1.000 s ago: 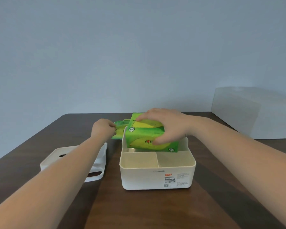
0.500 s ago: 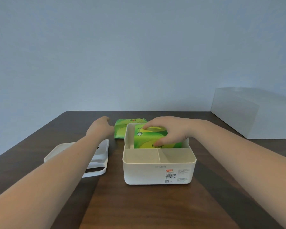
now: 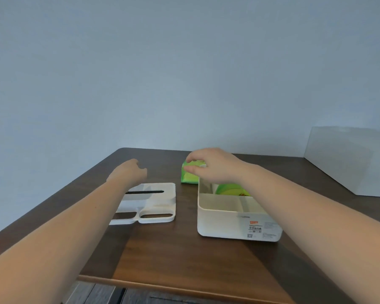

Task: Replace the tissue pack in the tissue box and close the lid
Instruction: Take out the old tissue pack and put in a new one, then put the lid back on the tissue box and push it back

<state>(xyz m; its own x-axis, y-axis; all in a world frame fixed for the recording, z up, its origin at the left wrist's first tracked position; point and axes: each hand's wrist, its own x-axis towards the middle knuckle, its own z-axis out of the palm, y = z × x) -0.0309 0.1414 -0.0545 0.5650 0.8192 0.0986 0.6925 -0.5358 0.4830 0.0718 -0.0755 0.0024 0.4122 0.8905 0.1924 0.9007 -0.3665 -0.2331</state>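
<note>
The white tissue box (image 3: 233, 224) stands open at the right of the dark wooden table. One green tissue pack (image 3: 230, 189) lies inside its rear compartment, partly hidden by my right forearm. A second green pack (image 3: 187, 177) lies on the table just behind the box's far left corner. My right hand (image 3: 213, 165) reaches over that corner, thumb and forefinger pinched on the second pack's top edge. The white lid (image 3: 156, 202), with a slot and cut-outs, lies flat left of the box. My left hand (image 3: 128, 172) hovers over the lid's far edge, loosely curled and holding nothing.
A large white box (image 3: 349, 159) stands at the back right against the wall. The table's front edge (image 3: 184, 288) runs close below my arms, with dark flooring beneath it. The two front compartments of the tissue box hold nothing.
My right hand let go of the pack it lowered into the box and moved to the pack behind it. My left hand drew back from that pack to above the lid.
</note>
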